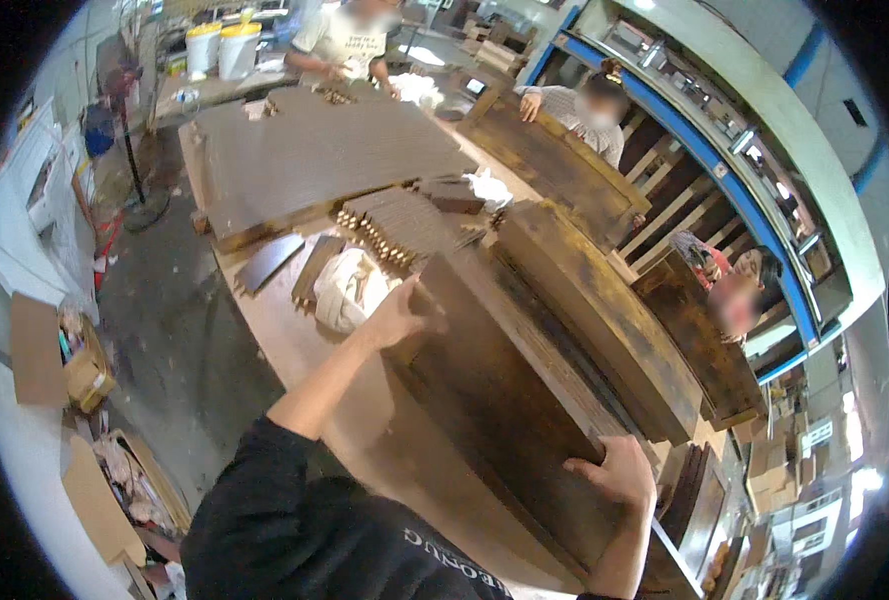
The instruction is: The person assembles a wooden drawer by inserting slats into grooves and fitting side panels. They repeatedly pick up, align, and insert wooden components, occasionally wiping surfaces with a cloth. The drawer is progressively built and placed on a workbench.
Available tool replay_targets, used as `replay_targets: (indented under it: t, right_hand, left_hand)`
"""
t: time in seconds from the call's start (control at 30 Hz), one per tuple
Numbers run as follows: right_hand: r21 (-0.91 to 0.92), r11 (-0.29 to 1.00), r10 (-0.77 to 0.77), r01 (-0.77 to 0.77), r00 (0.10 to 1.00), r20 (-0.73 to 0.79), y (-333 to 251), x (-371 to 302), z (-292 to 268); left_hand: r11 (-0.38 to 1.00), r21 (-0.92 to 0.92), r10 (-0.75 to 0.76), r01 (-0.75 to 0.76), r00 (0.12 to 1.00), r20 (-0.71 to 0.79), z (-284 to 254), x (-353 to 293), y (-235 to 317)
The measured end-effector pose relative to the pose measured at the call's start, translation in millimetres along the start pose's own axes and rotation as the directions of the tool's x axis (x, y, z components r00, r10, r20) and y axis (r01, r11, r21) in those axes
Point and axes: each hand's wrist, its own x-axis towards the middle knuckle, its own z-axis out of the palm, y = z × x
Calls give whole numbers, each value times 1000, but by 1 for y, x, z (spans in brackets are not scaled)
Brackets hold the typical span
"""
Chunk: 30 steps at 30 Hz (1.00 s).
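Note:
A long dark brown wooden panel (pixel 505 400) is tilted up on its long edge in front of me, held between both hands. My left hand (pixel 405 316) is closed on its far left end; its fingertips are slightly blurred. Farther right, my right hand (pixel 617 474) grips the upper edge, thumb on the face turned toward me and fingers over the far side. Right behind the panel lies a stack of dark brown boards (pixel 605 310). Close to my left hand, a white cloth (pixel 350 290) lies crumpled on the table (pixel 335 400).
Short slats with pegged ends (pixel 395 225) are piled beyond the cloth, before a large stack of brown panels (pixel 325 155). Across the table, one person holds a dark panel (pixel 555 165) and another holds a second panel (pixel 700 345). Cardboard boxes (pixel 40 350) stand left.

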Motion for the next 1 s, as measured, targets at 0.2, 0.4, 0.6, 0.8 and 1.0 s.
replay_targets:
  t: [0.2,0.4,0.6,0.8,1.0]
  right_hand:
    - [-97,993,-74,72,997,-11,21,14,2]
    - [-113,993,-35,29,998,-51,26,18,7]
    - [-94,993,-77,69,993,-92,23,7,8]
    - [-131,991,-27,13,994,-108,12,-2,4]
    - [-61,998,-20,17,999,-46,24,6,6]
  left_hand:
    - [990,-141,-12,12,1000,0,11,2,-18]
    - [952,-203,228,-231,973,-39,-16,41,34]
    - [530,404,783,-745,613,104,-1,111,225]
    - [522,635,423,-570,819,387,31,101,98]
    - [524,753,94,-398,906,413,27,112,105]
